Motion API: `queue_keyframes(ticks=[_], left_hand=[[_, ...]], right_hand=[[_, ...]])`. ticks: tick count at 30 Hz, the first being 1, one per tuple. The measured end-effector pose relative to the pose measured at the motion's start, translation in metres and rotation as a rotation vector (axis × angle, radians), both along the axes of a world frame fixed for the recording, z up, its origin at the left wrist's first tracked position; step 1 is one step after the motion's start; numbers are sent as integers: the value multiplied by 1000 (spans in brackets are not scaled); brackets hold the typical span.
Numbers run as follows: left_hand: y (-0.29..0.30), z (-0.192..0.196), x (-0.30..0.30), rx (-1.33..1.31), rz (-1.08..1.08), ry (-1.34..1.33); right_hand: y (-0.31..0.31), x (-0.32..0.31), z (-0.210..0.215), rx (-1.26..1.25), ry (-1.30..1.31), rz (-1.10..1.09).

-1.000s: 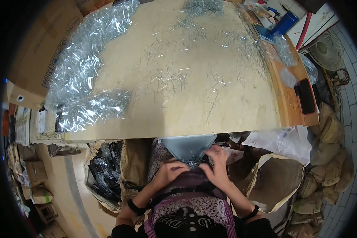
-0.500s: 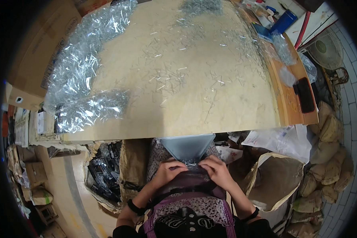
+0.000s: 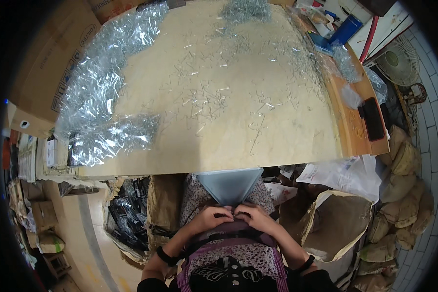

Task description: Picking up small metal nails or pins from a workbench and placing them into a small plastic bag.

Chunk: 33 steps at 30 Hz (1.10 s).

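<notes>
While both hands work in the lap just below the table edge, the risk sits at the grey-blue pouch.

Head view: pouch hangs from under the table's near edge, tapering to a point at the hands. Left hand and right hand meet at that tip, fingers curled narrow, pinching something too small to identify.

Risks, as I judge them:
- Pinch slips, small piece drops into the lap or the open brown sack right of the pouch.
- Tugging the tip pulls the pouch off the table edge.
- Loose metal pins scattered on the table above the pouch could get swept over the edge.

Clear bags piled far left of the pouch, no threat.
</notes>
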<state>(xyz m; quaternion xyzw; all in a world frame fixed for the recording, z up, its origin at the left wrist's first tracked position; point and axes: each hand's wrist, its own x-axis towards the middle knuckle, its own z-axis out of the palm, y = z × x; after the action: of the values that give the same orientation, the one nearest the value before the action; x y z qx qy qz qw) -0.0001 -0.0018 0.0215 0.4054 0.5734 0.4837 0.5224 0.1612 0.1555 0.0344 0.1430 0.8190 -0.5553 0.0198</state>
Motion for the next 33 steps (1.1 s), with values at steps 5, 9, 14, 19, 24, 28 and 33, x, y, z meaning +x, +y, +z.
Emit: queue_keyframes(ticks=[5,9,14,19,24,28,33], left_hand=[[8,54,-13,-101,-12,-97],[16,83,-23,-33,175,-354],[37,96,-43,-58,98,-30],[65,132,-76,208,515,-52],[63,127,-113,311,646,208],[65,111,-133,325,669,271],[64,105,-141,228,752,212]], right_hand=[[18,0,21,-42,57,-27],[26,-19,69,-171,159,-154],[34,-49,106,54,426,-265],[80,-82,104,632,407,-363],[99,-143,98,817,341,4],[106,-225,85,897,456,231],[161,-300,78,1105,346,157]])
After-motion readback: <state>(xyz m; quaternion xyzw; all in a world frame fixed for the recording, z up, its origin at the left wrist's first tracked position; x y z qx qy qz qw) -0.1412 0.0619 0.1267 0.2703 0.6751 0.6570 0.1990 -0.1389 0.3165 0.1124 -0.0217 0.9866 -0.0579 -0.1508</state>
